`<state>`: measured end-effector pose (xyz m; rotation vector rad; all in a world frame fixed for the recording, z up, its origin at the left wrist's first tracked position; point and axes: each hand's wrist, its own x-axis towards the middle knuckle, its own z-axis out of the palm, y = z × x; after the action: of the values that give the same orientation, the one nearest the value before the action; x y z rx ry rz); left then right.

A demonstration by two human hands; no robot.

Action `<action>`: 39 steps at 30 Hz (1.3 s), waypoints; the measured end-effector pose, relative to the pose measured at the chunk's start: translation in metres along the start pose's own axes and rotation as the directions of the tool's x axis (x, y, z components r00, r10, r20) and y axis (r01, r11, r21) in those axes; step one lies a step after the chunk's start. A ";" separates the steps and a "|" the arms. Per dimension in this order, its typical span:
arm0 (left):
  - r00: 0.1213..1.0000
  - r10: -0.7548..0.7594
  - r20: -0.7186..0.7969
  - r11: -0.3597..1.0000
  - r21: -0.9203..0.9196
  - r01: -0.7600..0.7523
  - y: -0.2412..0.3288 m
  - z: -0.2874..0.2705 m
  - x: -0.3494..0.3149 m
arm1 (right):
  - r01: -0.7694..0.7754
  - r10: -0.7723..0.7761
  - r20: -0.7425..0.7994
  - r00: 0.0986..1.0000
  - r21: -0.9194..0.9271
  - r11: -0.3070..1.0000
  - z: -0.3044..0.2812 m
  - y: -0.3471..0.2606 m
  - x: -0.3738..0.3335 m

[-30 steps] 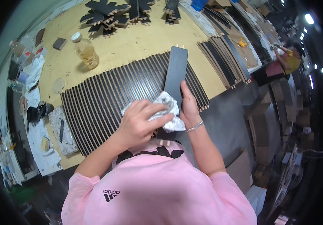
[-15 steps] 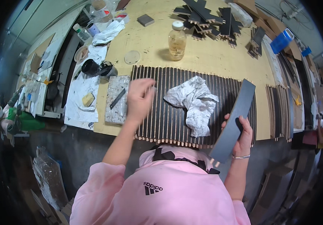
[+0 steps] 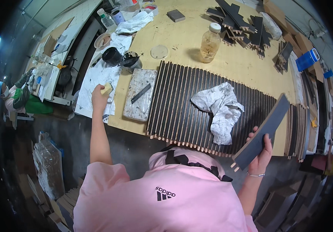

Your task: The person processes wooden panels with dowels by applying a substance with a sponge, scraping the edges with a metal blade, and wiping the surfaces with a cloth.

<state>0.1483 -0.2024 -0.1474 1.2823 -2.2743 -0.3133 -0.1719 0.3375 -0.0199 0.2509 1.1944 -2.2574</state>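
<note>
My left hand (image 3: 98, 97) is closed on a yellow sponge (image 3: 107, 89) above the stained white cloth at the table's left side. In my right hand (image 3: 260, 157) is a dark flat wooden slat (image 3: 265, 129), tilted, with two pale dowels sticking out of its lower end. Between my hands a long row of dark slats (image 3: 174, 100) stands on edge side by side, their pale dowels along the near and far edges. A crumpled, black-smudged white rag (image 3: 222, 112) rests on top of this row.
Black-stained cups (image 3: 112, 57) stand on the white cloth (image 3: 93, 79) at left. Beside the row lies a plastic-wrapped block (image 3: 137, 106) with a dark strip (image 3: 141, 93) on it. Farther back are a bottle (image 3: 210, 43) and a slat pile (image 3: 232, 23). Another person (image 3: 15, 94) sits far left.
My left hand has moved left from above the row's edge and taken hold of the sponge. The slat stays in my right hand. The view has shifted, so the table sits farther right.
</note>
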 end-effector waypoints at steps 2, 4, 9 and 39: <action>0.990 -0.115 0.078 0.993 0.021 0.114 -0.012 0.011 0.007 | -0.003 0.004 -0.004 1.000 0.138 0.990 0.017 -0.005 -0.009; 0.989 -0.128 -0.069 0.992 -0.025 0.127 -0.009 0.017 0.009 | 0.059 -0.068 -0.105 0.992 -0.092 0.994 0.016 0.007 -0.013; 0.998 0.032 0.057 0.527 -0.849 0.032 0.166 -0.019 -0.020 | -0.065 0.067 0.012 0.998 -0.117 0.991 0.028 0.006 0.002; 0.355 0.923 -0.147 0.169 -0.676 -0.718 0.411 0.021 -0.024 | -0.131 0.264 0.416 0.870 -0.322 0.938 0.022 -0.023 0.026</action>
<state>-0.1532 0.0346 0.0047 -0.5556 -2.3619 -0.8118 -0.2039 0.3193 -0.0020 -0.2475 1.1529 -1.7976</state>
